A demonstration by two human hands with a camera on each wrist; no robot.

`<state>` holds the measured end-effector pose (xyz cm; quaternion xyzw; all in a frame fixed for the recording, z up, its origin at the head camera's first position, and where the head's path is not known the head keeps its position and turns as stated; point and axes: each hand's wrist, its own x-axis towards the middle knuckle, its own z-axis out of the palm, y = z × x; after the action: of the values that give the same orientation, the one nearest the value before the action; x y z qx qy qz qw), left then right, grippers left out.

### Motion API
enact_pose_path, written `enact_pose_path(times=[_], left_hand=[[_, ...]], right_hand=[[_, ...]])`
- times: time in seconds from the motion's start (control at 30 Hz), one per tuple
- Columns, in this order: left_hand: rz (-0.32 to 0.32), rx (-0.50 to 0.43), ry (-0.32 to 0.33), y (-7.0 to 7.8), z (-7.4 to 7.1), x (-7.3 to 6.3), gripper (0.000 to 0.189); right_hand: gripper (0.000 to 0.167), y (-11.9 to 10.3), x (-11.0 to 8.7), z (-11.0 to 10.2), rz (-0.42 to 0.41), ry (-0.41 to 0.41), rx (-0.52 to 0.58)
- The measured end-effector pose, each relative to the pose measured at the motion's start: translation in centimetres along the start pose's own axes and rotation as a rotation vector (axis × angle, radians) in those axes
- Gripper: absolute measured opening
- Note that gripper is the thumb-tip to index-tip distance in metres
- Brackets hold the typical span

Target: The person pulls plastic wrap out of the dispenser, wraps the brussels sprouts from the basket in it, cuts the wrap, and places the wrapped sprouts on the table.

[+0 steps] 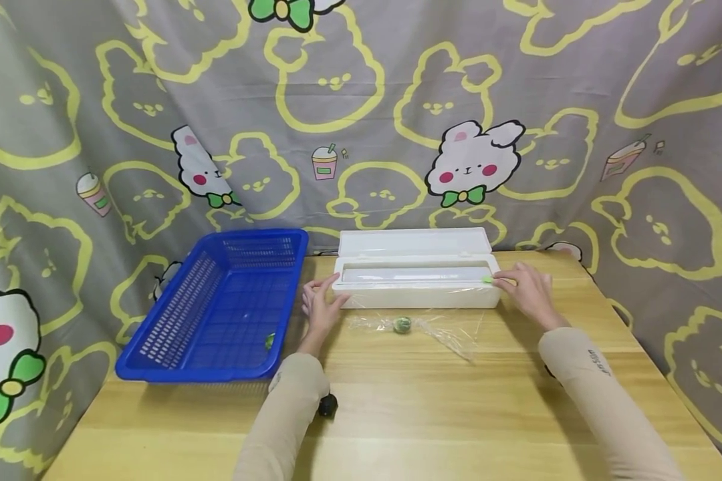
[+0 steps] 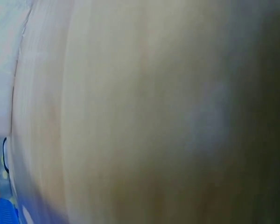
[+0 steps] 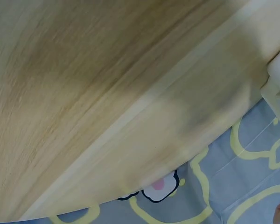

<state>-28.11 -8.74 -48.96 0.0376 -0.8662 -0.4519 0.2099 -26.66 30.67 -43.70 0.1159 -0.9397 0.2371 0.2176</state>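
Note:
A white cling film dispenser (image 1: 421, 297) stands with its lid (image 1: 412, 242) raised and a roll of film (image 1: 409, 274) inside. My left hand (image 1: 320, 308) holds the dispenser's left end, thumb at the front wall. At the opposite end, my right hand (image 1: 528, 294) pinches the small green slide cutter (image 1: 487, 280) on the front rim. Clear film drapes over the front onto the table. On it sits a small round green item (image 1: 402, 325), with twisted film spreading out to both sides. The wrist views show mainly table, with only a sliver of each hand.
A blue plastic basket (image 1: 285, 314) stands left of my left hand, with a small green piece (image 1: 269, 341) inside near its right wall. A dark round object (image 1: 327, 405) shows beside my left sleeve. Behind the wooden table (image 1: 433, 414) hangs a patterned grey curtain (image 1: 391, 87).

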Motion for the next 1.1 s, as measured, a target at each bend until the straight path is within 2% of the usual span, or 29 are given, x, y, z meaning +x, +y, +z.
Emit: enact_pose_path(times=[0.3, 0.67, 1.1], left_hand=[[0.0, 0.015, 0.001, 0.25, -0.3, 0.01, 0.048], [0.004, 0.059, 0.007, 0.96, -0.26, 0.21, 0.047], [-0.011, 0.098, 0.011, 0.74, -0.67, 0.07, 0.046]], right_hand=[[0.017, 0.28, 0.01, 0.03, -0.009, -0.016, 0.017], [0.017, 0.49, -0.36, -0.25, 0.002, 0.003, -0.001], [0.017, 0.79, -0.42, 0.1, -0.01, 0.003, -0.002]])
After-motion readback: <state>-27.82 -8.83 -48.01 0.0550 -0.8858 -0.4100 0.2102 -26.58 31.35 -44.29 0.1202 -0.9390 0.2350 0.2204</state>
